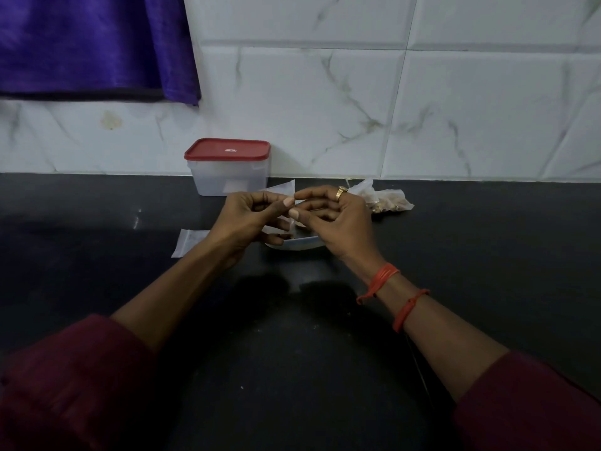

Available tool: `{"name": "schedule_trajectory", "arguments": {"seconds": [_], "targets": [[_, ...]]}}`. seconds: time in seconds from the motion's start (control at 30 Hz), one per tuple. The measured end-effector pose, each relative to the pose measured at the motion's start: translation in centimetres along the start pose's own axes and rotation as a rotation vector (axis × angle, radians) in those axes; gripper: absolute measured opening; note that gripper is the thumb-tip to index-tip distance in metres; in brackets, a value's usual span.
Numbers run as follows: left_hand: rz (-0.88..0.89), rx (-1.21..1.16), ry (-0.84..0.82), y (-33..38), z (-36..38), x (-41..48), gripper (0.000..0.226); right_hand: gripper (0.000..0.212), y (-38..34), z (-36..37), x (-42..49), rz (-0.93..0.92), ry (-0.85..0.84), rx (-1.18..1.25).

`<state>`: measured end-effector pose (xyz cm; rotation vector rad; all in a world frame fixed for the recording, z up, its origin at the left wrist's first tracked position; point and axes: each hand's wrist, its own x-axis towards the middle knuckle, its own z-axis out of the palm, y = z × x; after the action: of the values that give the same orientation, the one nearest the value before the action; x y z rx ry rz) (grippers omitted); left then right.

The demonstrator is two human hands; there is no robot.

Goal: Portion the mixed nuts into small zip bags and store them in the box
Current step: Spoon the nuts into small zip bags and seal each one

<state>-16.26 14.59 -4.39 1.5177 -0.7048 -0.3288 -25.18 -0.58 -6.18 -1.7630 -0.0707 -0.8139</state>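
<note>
Furthest left, a flat clear plastic zip bag point(190, 243) lies empty on the dark table point(97, 288). Behind it stands the translucent rectangular plastic box with its red lid point(227, 167) on. The left hand point(247, 219) and right hand point(341, 222) meet over a shallow pale dish point(302, 245), both pinching a small clear zip bag point(282, 189) held roughly upright. The crumpled clear bag of mixed nuts point(388, 200) lies just beyond the right hand, which is probably the one to scoop.
</note>
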Motion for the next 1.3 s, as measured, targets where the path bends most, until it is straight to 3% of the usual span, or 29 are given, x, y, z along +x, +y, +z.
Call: {"name": "schedule_trajectory", "arguments": {"seconds": [0.13,0.3,0.5,0.73,0.83,0.97,1.07,1.13,1.2,1.3], "targets": [[0.008,0.017,0.002,0.2,-0.1,0.1,0.02,0.019,0.0,0.1,0.2,0.021,0.03,0.007],[0.024,0.155,0.009,0.4,0.5,0.1,0.018,0.012,0.3,1.0,-0.1,-0.195,0.123,-0.294],[0.063,0.206,0.061,0.8,0.6,-0.2,0.012,0.02,0.5,-0.3,0.6,-0.228,0.294,-0.453],[0.107,0.257,0.074,0.7,0.9,-0.5,0.016,0.021,1.1,-1.0,0.3,-0.442,0.144,-0.932],[0.183,0.326,0.064,0.6,1.0,-0.6,0.021,0.016,1.0,-0.8,0.3,-0.48,0.041,-0.953],[0.257,0.371,0.041,0.6,1.2,-0.7,0.018,0.014,0.7,-1.0,0.3,-0.375,0.018,-0.849],[0.353,0.361,0.058,0.3,0.9,-0.7,0.014,0.031,0.6,-1.2,0.6,-0.244,0.012,-0.796],[0.521,0.525,0.106,0.0,0.2,-0.4,0.027,0.044,0.5,-1.3,0.7,-0.177,0.016,-0.767],[0.665,0.826,0.107,-0.5,-0.6,0.1,0.058,0.049,0.5,-1.5,0.8,-0.146,0.006,-0.719],[0.714,1.115,0.058,-0.7,-1.0,0.5,0.086,0.05,0.6,-1.6,0.8,-0.156,-0.07,-0.675]]}}
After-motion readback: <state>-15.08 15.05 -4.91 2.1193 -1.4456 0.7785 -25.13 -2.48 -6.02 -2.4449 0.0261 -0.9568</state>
